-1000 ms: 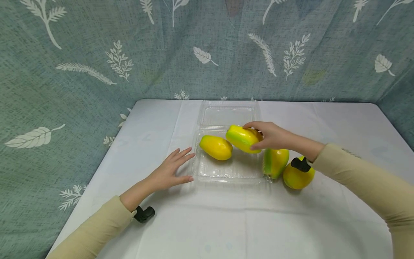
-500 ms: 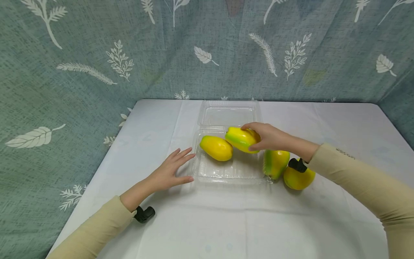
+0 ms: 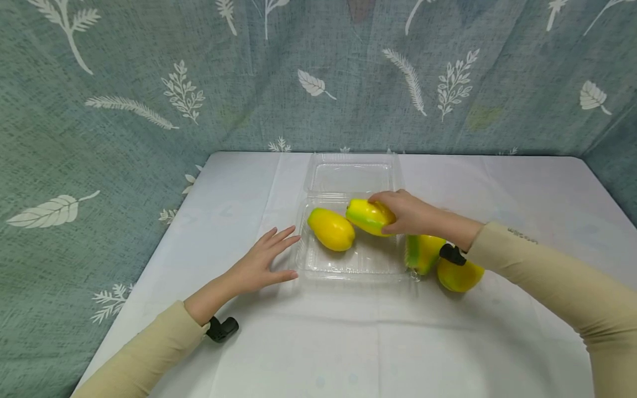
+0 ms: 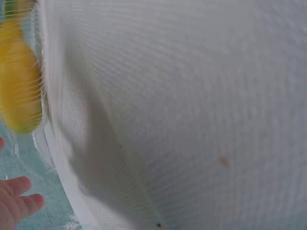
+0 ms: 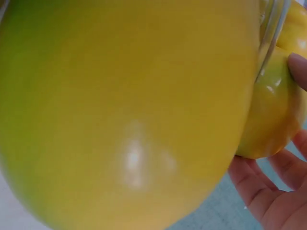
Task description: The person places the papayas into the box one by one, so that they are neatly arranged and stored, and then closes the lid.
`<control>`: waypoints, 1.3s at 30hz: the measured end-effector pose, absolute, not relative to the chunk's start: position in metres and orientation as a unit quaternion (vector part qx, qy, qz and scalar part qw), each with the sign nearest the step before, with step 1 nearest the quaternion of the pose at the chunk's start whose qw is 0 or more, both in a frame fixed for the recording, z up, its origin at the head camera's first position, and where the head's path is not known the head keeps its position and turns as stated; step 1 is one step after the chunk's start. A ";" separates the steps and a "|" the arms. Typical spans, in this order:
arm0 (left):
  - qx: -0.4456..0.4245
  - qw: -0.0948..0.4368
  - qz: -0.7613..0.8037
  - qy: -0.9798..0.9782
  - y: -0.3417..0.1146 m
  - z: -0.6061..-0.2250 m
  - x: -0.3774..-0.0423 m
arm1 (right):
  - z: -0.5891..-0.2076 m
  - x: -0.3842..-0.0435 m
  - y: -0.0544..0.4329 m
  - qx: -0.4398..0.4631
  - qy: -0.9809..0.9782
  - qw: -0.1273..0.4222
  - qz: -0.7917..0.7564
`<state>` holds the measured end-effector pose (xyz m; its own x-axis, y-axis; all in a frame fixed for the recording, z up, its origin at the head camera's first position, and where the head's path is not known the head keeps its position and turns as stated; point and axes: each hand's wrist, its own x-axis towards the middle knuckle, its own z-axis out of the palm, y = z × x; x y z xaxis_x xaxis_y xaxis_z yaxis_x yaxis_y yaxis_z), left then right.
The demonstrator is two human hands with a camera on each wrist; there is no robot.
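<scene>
My right hand grips a yellow-green papaya over the back right part of a clear plastic clamshell box. In the right wrist view the thumb and fingers lie around this papaya. A second papaya lies in the box to its left, the two close together. The box's lid is folded back, away from me. Beside the box's left edge my left hand is spread, holding nothing; some of its fingertips show in the left wrist view.
Right of the box are another yellow-green papaya, at its edge, and a rounder yellow fruit, partly behind the right wrist's black camera. A white cloth covers the table. A leaf-patterned curtain hangs behind and at the left.
The right hand has lowered slightly with its papaya, a little toward me and to the left. The papaya in the box has turned and shifted slightly. The left hand stays put.
</scene>
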<state>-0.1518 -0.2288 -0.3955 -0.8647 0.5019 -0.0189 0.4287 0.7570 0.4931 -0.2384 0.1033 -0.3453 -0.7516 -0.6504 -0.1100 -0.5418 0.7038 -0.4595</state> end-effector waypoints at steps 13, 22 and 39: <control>0.249 0.075 0.245 0.934 -0.231 -0.396 -0.151 | -0.348 -0.234 0.094 -0.325 0.922 0.150 -0.150; 0.256 0.066 0.243 0.933 -0.230 -0.398 -0.152 | -0.345 -0.234 0.095 -0.329 0.915 0.175 -0.156; 0.251 0.070 0.240 0.935 -0.230 -0.399 -0.153 | -0.346 -0.233 0.096 -0.291 0.927 0.185 -0.144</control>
